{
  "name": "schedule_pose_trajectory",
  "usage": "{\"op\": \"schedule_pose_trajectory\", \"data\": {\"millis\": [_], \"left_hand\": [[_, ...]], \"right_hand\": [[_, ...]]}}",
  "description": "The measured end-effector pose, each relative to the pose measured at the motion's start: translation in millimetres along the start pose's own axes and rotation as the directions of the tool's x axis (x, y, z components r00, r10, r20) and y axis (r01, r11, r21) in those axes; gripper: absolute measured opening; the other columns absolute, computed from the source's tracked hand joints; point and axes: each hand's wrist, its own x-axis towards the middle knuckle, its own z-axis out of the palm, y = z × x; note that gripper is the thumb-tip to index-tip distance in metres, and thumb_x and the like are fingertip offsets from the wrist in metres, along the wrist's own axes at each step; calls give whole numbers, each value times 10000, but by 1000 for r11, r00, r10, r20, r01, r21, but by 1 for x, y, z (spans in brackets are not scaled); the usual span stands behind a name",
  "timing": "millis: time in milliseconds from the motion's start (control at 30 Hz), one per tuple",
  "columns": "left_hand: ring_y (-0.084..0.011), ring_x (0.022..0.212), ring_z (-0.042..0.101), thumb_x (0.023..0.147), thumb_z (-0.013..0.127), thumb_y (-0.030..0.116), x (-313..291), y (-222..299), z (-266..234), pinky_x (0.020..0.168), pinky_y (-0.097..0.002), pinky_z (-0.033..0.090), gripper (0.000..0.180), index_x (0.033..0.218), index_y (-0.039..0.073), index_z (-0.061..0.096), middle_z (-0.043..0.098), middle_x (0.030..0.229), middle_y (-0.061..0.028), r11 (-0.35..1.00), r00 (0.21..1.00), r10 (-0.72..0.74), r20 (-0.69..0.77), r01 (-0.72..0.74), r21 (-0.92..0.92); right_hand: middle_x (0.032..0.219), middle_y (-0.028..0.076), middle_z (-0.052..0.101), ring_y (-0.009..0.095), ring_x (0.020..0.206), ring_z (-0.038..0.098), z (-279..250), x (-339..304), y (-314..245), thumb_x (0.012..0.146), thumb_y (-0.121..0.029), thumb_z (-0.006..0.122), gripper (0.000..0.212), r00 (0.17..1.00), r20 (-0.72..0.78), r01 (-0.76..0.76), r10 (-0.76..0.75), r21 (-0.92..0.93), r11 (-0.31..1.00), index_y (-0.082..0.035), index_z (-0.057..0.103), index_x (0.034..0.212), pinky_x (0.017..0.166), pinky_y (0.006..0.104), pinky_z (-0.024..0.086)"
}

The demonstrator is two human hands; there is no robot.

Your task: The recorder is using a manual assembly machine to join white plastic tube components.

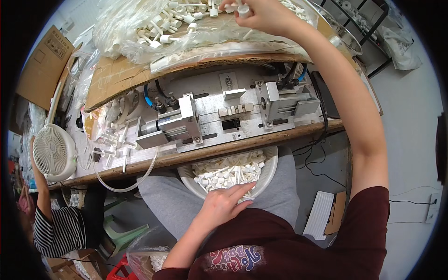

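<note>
My right hand point(262, 17) reaches far over the bench to the heap of white plastic parts point(163, 25) lying in clear plastic sheeting. Its fingers are closed on a white capped plastic part point(243, 10). My left hand point(223, 204) rests at the near rim of a white basin point(274, 170) in my lap, its fingers stretched out over small white plastic pieces point(228, 172). Between the hands a metal fixture point(235, 109) stands on the bench, with one pneumatic clamp point(179, 121) on the left and another clamp point(284, 102) on the right; its middle block holds no white part that I can make out.
A cardboard sheet point(112, 81) lies under the heap, above the fixture. Several white parts point(114, 142) and a clear hose point(135, 189) lie at the left, beside a white fan point(54, 152). A co-worker in a striped sleeve point(58, 231) sits at the far left. Cables point(317, 158) hang at the right.
</note>
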Motion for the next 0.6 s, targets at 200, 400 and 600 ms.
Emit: {"op": "schedule_pose_trajectory", "data": {"millis": [200,400,600], "left_hand": [[-218,639,667,825,771,241,-2,1,8,595,-337,543,486,1287,166,641,699,874,-36,1000,1000,22,-18,-22,0],[-227,649,671,832,764,238,-3,2,8,596,-338,545,474,1283,169,638,700,879,-35,999,999,33,-6,-33,24],[-233,648,670,839,756,233,-8,-3,11,600,-344,545,464,1284,169,637,699,874,-38,999,1000,27,-7,-27,24]], "right_hand": [[1054,213,682,329,985,667,-4,4,-3,767,-68,704,414,996,-89,2,3,47,999,-23,626,1172,871,394,517],[1110,225,677,339,1051,665,9,2,-5,765,-50,696,426,1000,6,12,-12,-112,994,1,584,1174,891,409,519],[1101,228,683,294,960,703,5,-5,-12,784,-76,711,381,1000,13,-17,17,36,999,11,595,1136,832,391,540]]}}
